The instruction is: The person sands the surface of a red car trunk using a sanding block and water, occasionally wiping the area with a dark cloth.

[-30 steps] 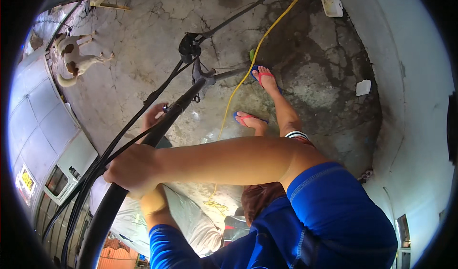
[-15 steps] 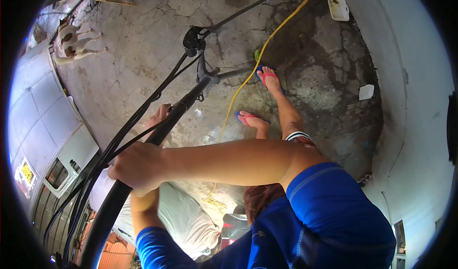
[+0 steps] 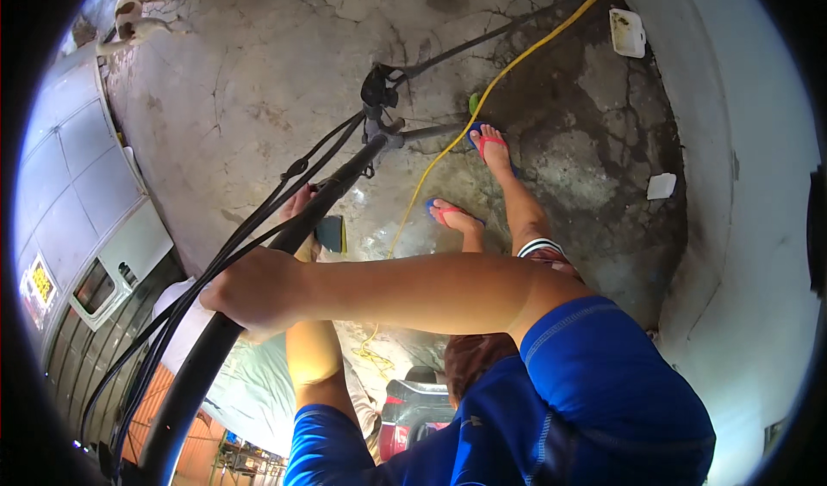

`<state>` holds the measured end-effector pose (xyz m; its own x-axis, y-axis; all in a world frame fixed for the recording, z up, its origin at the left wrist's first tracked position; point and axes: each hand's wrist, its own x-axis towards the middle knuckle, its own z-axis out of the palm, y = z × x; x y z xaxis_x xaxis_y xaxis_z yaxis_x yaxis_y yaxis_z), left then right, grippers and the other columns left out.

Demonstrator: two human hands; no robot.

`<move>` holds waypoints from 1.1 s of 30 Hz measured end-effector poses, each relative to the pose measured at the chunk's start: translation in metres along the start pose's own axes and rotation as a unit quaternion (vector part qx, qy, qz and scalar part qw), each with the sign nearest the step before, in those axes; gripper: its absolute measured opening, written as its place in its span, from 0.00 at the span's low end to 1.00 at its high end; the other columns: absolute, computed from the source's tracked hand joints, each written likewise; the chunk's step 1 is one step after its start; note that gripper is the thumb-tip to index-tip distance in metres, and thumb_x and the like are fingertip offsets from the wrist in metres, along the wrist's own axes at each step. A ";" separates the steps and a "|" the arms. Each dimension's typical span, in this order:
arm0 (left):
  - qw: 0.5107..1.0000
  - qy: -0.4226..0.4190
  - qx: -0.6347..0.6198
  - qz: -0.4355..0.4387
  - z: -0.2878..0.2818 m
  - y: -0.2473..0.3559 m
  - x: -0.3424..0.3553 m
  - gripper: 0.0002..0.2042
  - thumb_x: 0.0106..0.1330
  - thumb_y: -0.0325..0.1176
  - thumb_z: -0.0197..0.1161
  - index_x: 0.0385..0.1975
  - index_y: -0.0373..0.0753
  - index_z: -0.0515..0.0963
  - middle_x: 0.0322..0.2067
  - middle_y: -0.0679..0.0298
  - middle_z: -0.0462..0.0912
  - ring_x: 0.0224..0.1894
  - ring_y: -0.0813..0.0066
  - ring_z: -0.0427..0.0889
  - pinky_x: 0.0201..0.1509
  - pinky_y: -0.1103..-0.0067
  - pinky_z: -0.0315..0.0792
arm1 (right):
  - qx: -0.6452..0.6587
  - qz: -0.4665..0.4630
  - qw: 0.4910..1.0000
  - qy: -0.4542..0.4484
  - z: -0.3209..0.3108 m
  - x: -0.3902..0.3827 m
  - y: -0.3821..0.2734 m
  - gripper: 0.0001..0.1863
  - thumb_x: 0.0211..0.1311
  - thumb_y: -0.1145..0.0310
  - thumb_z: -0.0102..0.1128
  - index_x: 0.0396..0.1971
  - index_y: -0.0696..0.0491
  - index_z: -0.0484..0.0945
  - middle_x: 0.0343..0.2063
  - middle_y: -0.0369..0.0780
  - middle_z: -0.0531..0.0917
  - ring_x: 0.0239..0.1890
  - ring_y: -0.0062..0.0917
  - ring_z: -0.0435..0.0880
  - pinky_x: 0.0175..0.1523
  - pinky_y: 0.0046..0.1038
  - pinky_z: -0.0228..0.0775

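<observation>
A long black pole (image 3: pixel 258 275) runs from the lower left up to a black fitting (image 3: pixel 379 111) above the cracked concrete floor. Thin black cables (image 3: pixel 207 271) follow it. My right arm crosses to the left and my right hand (image 3: pixel 250 292) is closed around the pole's middle. My left hand (image 3: pixel 300 206) grips the same pole a little farther up, partly hidden behind it. A dark pad with a yellow edge (image 3: pixel 332 233) lies right beside that hand. My feet in red-strapped sandals (image 3: pixel 457 216) stand to the right of the pole.
A yellow hose (image 3: pixel 517 55) snakes over the floor past my feet. A white vehicle (image 3: pixel 77 193) stands at the left, a white tub (image 3: pixel 627 31) and a pale wall (image 3: pixel 758 227) at the right. A white dog (image 3: pixel 133 12) is at the far upper left.
Both hands keep their hold on the pole. The view has tipped, so the dog and the fitting sit higher in the picture, and my left hand shows more beside the pole.
</observation>
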<state>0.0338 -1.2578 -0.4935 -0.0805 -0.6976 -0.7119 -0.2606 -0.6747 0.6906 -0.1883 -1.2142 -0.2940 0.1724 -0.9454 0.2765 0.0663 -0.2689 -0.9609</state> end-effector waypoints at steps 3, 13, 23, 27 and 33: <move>0.997 0.038 0.068 0.004 0.008 -0.001 0.004 0.19 0.81 0.48 0.58 0.47 0.36 0.84 0.39 0.65 0.87 0.39 0.72 0.83 0.49 0.75 0.76 | -0.003 0.004 1.000 0.017 0.003 -0.003 0.000 0.13 0.45 0.66 0.75 0.30 0.50 0.81 0.29 0.42 0.87 0.37 0.42 0.91 0.43 0.43 0.84; 0.994 0.049 0.091 0.027 0.007 -0.006 -0.003 0.22 0.78 0.51 0.61 0.52 0.34 0.83 0.44 0.57 0.88 0.46 0.65 0.84 0.55 0.70 0.75 | -0.019 -0.001 0.999 0.035 0.010 0.000 0.000 0.13 0.45 0.70 0.75 0.33 0.51 0.82 0.33 0.44 0.88 0.40 0.42 0.91 0.46 0.42 0.84; 0.976 0.048 0.177 0.115 0.010 -0.040 -0.057 0.27 0.75 0.53 0.64 0.57 0.32 0.82 0.49 0.49 0.88 0.53 0.58 0.85 0.62 0.65 0.75 | -0.018 0.014 0.997 0.075 0.025 -0.013 0.010 0.17 0.40 0.72 0.75 0.34 0.49 0.81 0.36 0.43 0.87 0.42 0.43 0.89 0.47 0.43 0.80; 0.957 0.080 0.253 0.120 0.036 -0.065 -0.142 0.29 0.73 0.54 0.65 0.59 0.31 0.81 0.51 0.45 0.88 0.56 0.56 0.85 0.64 0.63 0.75 | 0.000 0.140 0.989 0.043 0.001 -0.007 0.005 0.19 0.45 0.68 0.71 0.42 0.51 0.86 0.34 0.48 0.88 0.40 0.46 0.89 0.44 0.45 0.78; 0.980 0.194 0.019 -0.032 0.035 -0.183 -0.375 0.19 0.74 0.46 0.69 0.53 0.36 0.85 0.35 0.67 0.84 0.35 0.81 0.78 0.41 0.79 0.72 | -0.127 0.117 0.983 0.057 0.021 -0.008 0.032 0.32 0.63 0.46 0.74 0.56 0.57 0.85 0.47 0.50 0.89 0.52 0.39 0.88 0.58 0.39 0.77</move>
<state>0.0778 -0.8639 -0.3577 0.3064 -0.6988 -0.6463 -0.2904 -0.7152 0.6357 -0.1674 -1.2113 -0.3268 0.0413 -0.9975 0.0572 -0.2123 -0.0647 -0.9751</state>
